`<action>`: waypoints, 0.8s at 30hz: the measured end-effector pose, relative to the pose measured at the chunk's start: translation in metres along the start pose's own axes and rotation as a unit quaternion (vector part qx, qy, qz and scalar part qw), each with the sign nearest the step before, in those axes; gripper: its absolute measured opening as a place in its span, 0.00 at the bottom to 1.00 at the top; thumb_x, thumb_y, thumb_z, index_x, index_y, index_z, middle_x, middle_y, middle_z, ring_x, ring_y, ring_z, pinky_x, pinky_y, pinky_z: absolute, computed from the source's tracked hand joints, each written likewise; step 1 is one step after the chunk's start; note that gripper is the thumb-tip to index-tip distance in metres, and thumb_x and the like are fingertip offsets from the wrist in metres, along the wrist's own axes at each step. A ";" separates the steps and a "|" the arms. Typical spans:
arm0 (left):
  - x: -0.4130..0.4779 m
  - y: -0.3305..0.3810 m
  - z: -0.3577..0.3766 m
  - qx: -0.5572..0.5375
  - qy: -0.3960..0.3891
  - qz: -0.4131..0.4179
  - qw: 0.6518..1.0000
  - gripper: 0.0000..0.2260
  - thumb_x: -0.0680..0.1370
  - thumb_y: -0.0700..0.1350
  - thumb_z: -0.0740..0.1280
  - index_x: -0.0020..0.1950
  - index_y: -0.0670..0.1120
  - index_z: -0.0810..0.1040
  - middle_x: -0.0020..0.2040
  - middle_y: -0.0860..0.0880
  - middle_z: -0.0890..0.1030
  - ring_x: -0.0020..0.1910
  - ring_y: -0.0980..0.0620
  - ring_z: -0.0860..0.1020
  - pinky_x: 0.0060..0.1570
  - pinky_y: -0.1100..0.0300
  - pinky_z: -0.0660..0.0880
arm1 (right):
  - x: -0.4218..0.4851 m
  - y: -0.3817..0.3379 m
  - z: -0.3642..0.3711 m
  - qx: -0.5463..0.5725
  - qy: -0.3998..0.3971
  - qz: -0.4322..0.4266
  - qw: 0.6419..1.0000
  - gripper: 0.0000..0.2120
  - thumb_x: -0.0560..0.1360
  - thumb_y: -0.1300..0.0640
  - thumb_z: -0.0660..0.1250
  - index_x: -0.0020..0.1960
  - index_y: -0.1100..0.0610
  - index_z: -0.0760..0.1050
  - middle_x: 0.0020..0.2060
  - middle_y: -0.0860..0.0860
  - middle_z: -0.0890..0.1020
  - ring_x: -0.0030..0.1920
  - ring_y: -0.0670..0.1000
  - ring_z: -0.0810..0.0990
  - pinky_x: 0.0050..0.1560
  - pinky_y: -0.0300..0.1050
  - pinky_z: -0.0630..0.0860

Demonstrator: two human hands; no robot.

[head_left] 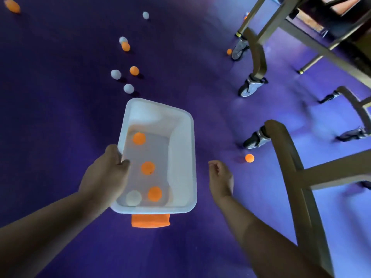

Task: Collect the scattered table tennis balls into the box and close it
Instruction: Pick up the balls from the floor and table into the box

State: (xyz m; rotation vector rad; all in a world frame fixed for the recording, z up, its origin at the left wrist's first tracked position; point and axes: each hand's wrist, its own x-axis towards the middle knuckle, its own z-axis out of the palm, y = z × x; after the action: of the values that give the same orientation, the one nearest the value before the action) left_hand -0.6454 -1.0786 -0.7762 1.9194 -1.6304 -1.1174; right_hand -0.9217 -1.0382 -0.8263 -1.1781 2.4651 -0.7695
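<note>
Gripping the left rim of the white box, the left hand has its fingers curled over the edge. Just right of the box, the right hand hangs with its fingers loosely curled and holds nothing.

Purple floor fills the view. On the right stands a brown metal frame on wheels. Its nearest wheel is to the right of the box, a second wheel is farther off, and a third wheel is farther still. The box is in the middle of the scene, open at the top, with an orange clip on its near end.

Inside the box three orange balls lie roughly in a line: the far inside ball, the middle inside ball and the near inside ball. A white inside ball sits just left of the near one.

On the floor, a loose orange ball lies right of the right hand, near the nearest wheel. Beyond the far end of the box lie a first white ball, a second white ball and an orange ball just beside it. Farther away an orange and white pair is touching or nearly so. A lone white ball lies beyond them, a blurred orange ball lies at the far left, and a small orange ball lies beside the third wheel.
</note>
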 end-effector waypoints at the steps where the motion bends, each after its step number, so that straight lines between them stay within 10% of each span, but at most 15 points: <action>1: 0.004 0.009 0.011 -0.002 -0.009 0.008 1.000 0.04 0.78 0.44 0.57 0.45 0.44 0.65 0.37 0.47 0.74 0.34 0.49 0.71 0.30 0.56 0.63 | 0.016 0.011 -0.006 -0.024 0.009 0.008 1.000 0.12 0.79 0.57 0.58 0.56 0.54 0.77 0.54 0.51 0.80 0.53 0.54 0.77 0.47 0.40 0.67; 11: 0.040 0.064 0.093 -0.058 -0.056 0.032 0.996 0.05 0.77 0.48 0.58 0.48 0.47 0.69 0.40 0.50 0.77 0.40 0.47 0.75 0.41 0.49 0.73 | 0.134 0.111 -0.031 -0.266 -0.014 0.056 0.962 0.19 0.77 0.57 0.63 0.67 0.55 0.69 0.65 0.58 0.68 0.64 0.60 0.66 0.59 0.53 0.70; 24: 0.048 0.066 0.108 -0.112 -0.057 0.022 0.992 0.02 0.77 0.48 0.60 0.45 0.52 0.69 0.39 0.53 0.78 0.39 0.52 0.77 0.38 0.51 0.74 | 0.192 0.151 -0.032 -0.241 -0.093 0.094 0.962 0.30 0.76 0.66 0.60 0.76 0.52 0.56 0.77 0.57 0.45 0.71 0.65 0.63 0.64 0.53 0.67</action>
State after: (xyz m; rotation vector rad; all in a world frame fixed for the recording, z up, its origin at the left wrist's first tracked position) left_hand -0.7703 -1.1190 -0.8090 1.6989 -1.5237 -1.3511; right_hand -1.1499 -1.0996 -0.8965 -1.0757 2.6259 0.0038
